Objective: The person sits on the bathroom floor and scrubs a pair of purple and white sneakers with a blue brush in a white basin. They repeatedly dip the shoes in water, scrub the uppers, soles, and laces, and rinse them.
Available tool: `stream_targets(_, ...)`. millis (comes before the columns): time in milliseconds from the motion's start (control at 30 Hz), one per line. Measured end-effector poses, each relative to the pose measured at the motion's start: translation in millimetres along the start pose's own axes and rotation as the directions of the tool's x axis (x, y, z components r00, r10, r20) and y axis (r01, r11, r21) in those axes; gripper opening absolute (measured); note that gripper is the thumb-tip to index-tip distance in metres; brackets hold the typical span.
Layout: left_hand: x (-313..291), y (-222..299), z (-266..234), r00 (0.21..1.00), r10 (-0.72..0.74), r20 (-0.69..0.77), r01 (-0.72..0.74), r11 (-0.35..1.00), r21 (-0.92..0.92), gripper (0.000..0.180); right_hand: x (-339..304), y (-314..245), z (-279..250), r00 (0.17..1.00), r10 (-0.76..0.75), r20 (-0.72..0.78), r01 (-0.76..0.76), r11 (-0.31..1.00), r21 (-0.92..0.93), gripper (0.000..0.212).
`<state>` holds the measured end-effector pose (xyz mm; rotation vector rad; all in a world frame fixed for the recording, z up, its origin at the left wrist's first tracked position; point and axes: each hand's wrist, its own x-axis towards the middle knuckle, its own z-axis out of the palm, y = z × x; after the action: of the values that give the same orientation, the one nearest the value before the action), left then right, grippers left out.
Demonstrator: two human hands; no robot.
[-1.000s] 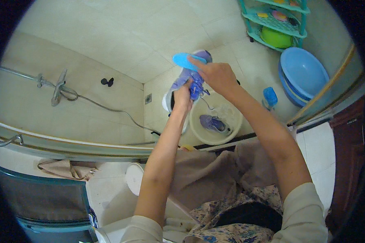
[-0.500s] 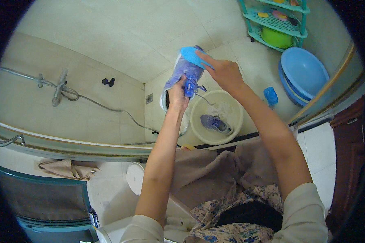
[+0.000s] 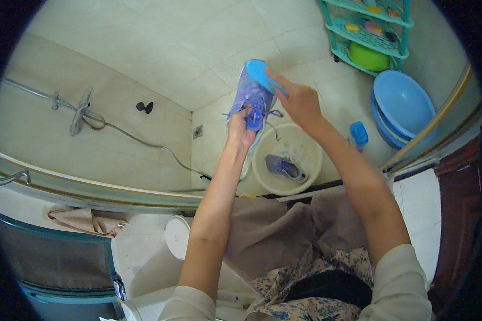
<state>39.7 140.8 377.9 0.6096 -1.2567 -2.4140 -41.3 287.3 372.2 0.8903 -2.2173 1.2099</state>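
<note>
A purple-blue lace-up sneaker [image 3: 245, 91] is held up over the floor, its toe pointing away from me and its laces and tongue turned upward. My left hand [image 3: 242, 131] grips it at the ankle end, with the thumb by the tongue. In my right hand [image 3: 301, 102] is a light blue scrub brush [image 3: 260, 74], laid against the toe of the sneaker. A second purple sneaker [image 3: 285, 168] lies inside a cream basin [image 3: 259, 172], below and to the right of the held one. Some whitish suds or water show around it.
Stacked blue basins [image 3: 403, 104] stand at the right, with a blue bottle [image 3: 359, 135] beside them. Behind is a turquoise shelf rack [image 3: 367, 35] with a green bowl [image 3: 368, 56]. A shower hose [image 3: 144, 140] trails along the left wall. A curved enclosure rail [image 3: 107, 187] crosses in front of me.
The held sneaker has rolled so that its laced top now faces up instead of its side. My right hand and the brush have shifted slightly along the toe.
</note>
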Motion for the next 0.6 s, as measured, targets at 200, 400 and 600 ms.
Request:
stream_targets(200,19,-1,-21,0.999,0.044,0.006,-0.043,0.995,-0.091,0.024,-3,4,12,0.994,0.092,0.055,-0.094,0.995,0.026,0.040)
stream_targets(400,31,17,-48,0.979,-0.035,-0.201,-0.038,0.937,-0.348,0.027,-33,-29,14,0.977,-0.078,0.199,0.052,0.990,0.130,0.047)
stream_targets(600,13,-2,-25,0.994,-0.111,0.003,0.111,0.991,-0.072,0.029,-8,-4,10,0.992,-0.041,0.119,0.057,0.989,-0.137,0.046)
